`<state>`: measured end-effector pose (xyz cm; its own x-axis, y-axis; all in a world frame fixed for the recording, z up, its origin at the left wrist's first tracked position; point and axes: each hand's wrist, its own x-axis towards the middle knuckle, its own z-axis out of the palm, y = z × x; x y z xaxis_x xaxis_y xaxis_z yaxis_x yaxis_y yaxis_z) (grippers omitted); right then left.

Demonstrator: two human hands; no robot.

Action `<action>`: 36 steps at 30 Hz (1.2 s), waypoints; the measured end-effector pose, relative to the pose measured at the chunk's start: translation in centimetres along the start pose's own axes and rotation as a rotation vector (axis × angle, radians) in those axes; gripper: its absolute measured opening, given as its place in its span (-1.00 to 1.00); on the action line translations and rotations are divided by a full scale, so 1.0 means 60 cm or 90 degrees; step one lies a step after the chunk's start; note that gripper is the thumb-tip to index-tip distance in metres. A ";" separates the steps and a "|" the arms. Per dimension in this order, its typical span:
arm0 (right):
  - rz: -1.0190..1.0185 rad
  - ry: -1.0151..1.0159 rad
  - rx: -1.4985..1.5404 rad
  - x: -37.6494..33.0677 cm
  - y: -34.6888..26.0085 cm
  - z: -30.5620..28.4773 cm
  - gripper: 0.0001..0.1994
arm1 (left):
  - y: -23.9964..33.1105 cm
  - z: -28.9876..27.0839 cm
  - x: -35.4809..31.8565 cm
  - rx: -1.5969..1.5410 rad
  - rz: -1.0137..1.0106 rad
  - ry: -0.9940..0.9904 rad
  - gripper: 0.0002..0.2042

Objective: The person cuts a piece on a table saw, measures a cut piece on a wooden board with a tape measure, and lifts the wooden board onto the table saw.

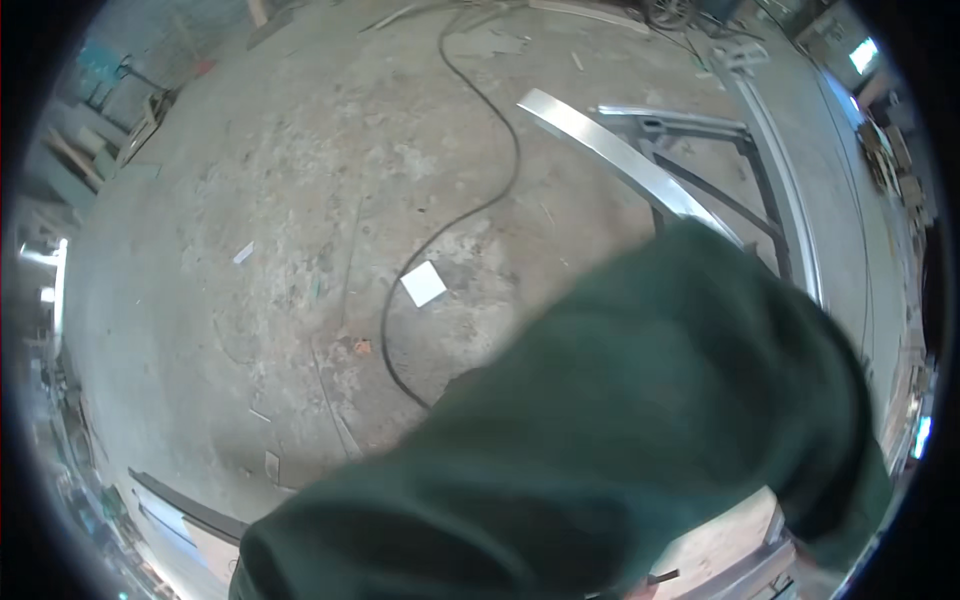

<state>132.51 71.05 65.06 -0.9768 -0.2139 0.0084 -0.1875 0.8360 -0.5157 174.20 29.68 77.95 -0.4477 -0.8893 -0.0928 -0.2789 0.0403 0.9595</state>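
A dark green sleeve, blurred by motion, sweeps across the lower middle from the lower left and bends down at the right. Below its cuff a smeared bit of a hand shows at the lower right, beside a grey metal frame part. Another sliver of skin peeks out at the bottom edge, close to a small dark rod end. Which hand each belongs to I cannot tell, and the fingers are hidden. Behind the sleeve, a shiny rectangular metal tube slants up to the left.
A welded metal frame with long rails stands at the right. Over the stained concrete floor winds a black cable, next to a white square piece. Boards lean at the far left. Another metal piece lies lower left.
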 end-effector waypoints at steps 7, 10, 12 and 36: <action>0.220 -0.002 0.228 -0.222 0.137 -0.070 -0.58 | 0.132 0.101 0.027 0.013 0.233 -0.195 -0.75; 0.325 0.048 0.352 -0.329 0.233 -0.085 -0.53 | 0.188 0.216 0.023 0.001 0.345 -0.329 -0.74; 0.366 0.098 0.447 -0.369 0.269 -0.093 -0.49 | 0.245 0.289 0.015 -0.020 0.432 -0.411 -0.73; 0.528 0.255 0.022 0.517 0.529 -0.382 -0.54 | -0.014 1.095 0.399 0.052 -0.314 -0.723 -0.75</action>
<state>93.88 102.56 68.57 -0.7609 0.6437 -0.0823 0.5858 0.6267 -0.5138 107.92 38.26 57.44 -0.7509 0.0783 -0.6557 -0.6600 -0.1214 0.7414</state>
